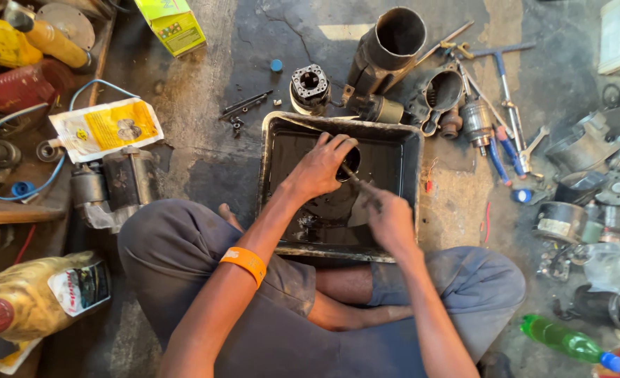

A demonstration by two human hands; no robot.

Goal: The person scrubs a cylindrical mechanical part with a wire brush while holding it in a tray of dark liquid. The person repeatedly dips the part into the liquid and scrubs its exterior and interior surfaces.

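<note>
Left hand (318, 168) grips round part (349, 162) over tray (271, 133) | right hand (390, 220) clasps brush (363, 185) touching it

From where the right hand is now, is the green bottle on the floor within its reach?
Probably yes. The green bottle lies on the floor just outside the right knee, with nothing standing between. But the right hand grips a thin tool over the black tray, so it would need to let go first.

A small dark cylindrical part (349, 162) is held tilted above the black oily tray (408, 150). A thin brush (360, 183) is pressed to its open end.
</note>
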